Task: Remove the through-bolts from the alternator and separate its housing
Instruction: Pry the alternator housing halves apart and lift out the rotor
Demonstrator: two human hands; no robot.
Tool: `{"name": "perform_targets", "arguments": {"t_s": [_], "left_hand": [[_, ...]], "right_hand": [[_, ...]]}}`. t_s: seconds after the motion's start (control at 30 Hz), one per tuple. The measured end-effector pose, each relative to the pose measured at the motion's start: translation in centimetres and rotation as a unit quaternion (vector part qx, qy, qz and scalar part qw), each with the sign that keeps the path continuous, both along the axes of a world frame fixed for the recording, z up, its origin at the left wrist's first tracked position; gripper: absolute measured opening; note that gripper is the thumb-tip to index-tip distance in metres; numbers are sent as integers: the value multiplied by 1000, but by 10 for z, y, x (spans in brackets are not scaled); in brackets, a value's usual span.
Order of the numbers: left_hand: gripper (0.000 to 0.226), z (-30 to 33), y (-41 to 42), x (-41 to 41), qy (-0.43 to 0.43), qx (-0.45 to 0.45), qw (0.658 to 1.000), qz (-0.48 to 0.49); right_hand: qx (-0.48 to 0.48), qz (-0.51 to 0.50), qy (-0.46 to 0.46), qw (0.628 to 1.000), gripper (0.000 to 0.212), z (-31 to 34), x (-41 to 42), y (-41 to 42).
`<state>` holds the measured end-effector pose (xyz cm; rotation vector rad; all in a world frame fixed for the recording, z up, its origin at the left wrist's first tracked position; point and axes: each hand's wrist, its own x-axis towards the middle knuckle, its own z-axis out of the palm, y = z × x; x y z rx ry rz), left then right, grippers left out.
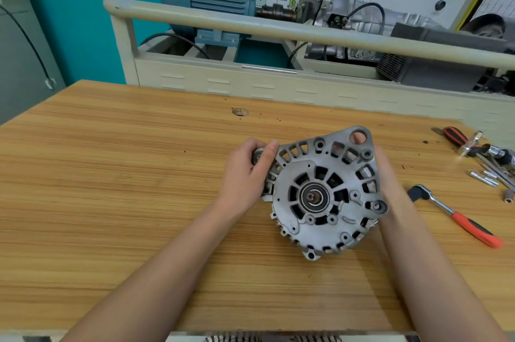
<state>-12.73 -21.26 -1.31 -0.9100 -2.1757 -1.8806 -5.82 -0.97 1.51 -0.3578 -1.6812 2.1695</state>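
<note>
Presently: alternator [324,194] tilted on the surface [139,174], left hand [245,174] grip clamped on its edge, right hand [387,171] cupping, grip unclear; risk: halves separating abruptly, dropping.

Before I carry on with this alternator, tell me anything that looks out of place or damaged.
Nothing looks damaged. The alternator is held in both hands, left hand and right hand. Small dark specks dot the wooden bench, and loose bolts lie by the ratchet.

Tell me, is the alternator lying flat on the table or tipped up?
Tipped up. The alternator shows its round vented face to the camera, gripped by the left hand and right hand above the table.
</note>
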Motion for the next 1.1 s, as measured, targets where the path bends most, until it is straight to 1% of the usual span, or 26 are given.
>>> {"name": "perform_targets", "arguments": {"t_s": [0.07,0.13,0.17,0.2,0.27,0.33,0.47,0.57,0.67,0.77,0.9,1.0,1.1], "left_hand": [[27,-1,1,0,-13,14,1000,5],[31,1,4,1,-21,17,1000,10],[32,3,5,1,-14,19,1000,13],[34,6,6,2,5,21,1000,14],[34,12,7,2,54,20,998,4],[34,16,7,0,74,20,997,-14],[35,15,5,-5,67,24,997,-15],[36,15,4,-8,76,17,997,-27],[31,26,6,-13,102,-7,993,-51],[27,37,12,-17,106,-28,991,-80],[34,42,11,-25,101,-33,989,-103],[39,48,12,-24,97,-86,987,-93],[46,56,21,-19,109,-155,981,-37]], "right_hand": [[67,-2,-23,997,51,5,-1,0],[104,22,-41,994,60,8,-1,5],[110,41,-39,992,58,10,-4,4],[115,73,-38,990,52,11,-7,4],[126,129,-43,983,34,13,-17,4],[133,146,-45,979,27,15,-23,2],[161,150,-56,974,28,17,-29,1],[161,152,-67,973,29,20,-31,-1],[186,156,-82,967,29,24,-31,-4],[207,145,-92,963,32,26,-30,-5],[224,130,-102,961,32,27,-31,-7],[246,118,-121,954,32,29,-34,-9],[231,103,-134,958,35,31,-35,-13]]}}
